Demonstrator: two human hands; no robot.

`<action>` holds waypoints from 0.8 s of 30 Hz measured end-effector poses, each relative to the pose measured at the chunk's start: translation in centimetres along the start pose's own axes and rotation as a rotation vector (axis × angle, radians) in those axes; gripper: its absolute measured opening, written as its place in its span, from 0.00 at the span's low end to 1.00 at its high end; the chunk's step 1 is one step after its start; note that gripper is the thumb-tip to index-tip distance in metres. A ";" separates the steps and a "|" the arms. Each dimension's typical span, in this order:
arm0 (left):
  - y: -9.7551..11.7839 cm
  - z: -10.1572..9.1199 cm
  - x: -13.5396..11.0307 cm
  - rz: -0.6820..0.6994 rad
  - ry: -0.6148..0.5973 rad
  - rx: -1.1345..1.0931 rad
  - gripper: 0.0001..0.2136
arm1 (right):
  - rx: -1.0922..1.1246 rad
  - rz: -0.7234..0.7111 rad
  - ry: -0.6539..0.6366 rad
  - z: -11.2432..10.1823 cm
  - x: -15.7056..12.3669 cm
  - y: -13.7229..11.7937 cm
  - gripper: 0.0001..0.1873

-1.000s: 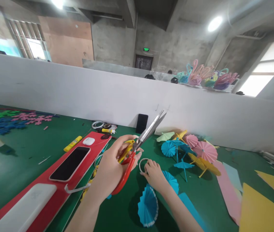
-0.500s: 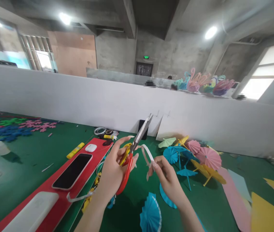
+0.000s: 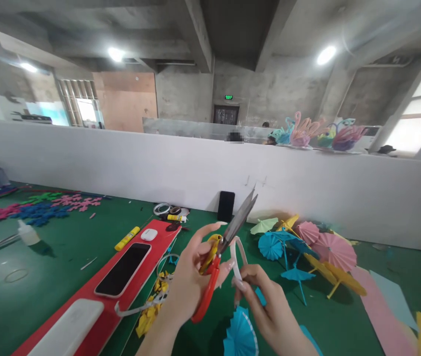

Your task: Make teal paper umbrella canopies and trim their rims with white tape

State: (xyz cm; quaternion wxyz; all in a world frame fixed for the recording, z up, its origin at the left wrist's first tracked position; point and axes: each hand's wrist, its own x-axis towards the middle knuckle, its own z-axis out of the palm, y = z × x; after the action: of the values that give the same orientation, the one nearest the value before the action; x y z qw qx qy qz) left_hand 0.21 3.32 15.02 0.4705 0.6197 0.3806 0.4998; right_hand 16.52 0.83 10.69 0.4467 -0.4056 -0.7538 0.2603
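Note:
My left hand point(image 3: 195, 282) is closed round a pair of scissors point(image 3: 238, 220) with red and yellow handles. The blades point up and to the right, with a narrow gap at the tips. A narrow white strip point(image 3: 234, 262) bends in a loop between my hands, and my right hand point(image 3: 264, 301) pinches it between thumb and fingers. Whether my left fingers also touch the strip, I cannot tell. Just below my right hand is a pleated blue paper fan point(image 3: 240, 333) with a white edge. Another white ribbon point(image 3: 132, 311) runs behind my left wrist.
Paper umbrellas point(image 3: 334, 249) in several colours lie at the right, near coloured paper sheets point(image 3: 392, 296). On the left, a red board point(image 3: 80, 287) carries a phone point(image 3: 124, 269) and a white power bank point(image 3: 67, 329). A white partition point(image 3: 121, 160) borders the green table point(image 3: 69, 247).
The view has shifted, so the table things appear further right and slightly lower. Both hands have moved right in the picture, still holding scissors and strip. The scissor tips look slightly further apart.

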 end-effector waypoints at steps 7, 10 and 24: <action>0.0 0.9 -0.8 -0.040 -0.124 -0.017 0.18 | 0.057 0.086 0.024 -0.6 0.1 0.4 0.12; 0.3 1.3 -1.5 -0.059 -0.168 0.000 0.18 | 0.120 0.124 0.029 -0.4 -0.1 0.6 0.11; 0.0 -3.1 -0.8 -0.165 0.430 0.026 0.32 | 0.226 0.219 0.177 1.2 1.4 3.3 0.21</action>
State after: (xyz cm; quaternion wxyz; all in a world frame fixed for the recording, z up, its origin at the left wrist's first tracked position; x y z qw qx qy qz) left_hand -3.00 3.22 14.98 0.4097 0.4717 0.5278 0.5754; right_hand 16.38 3.78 8.27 0.5230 -0.4537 -0.6289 0.3537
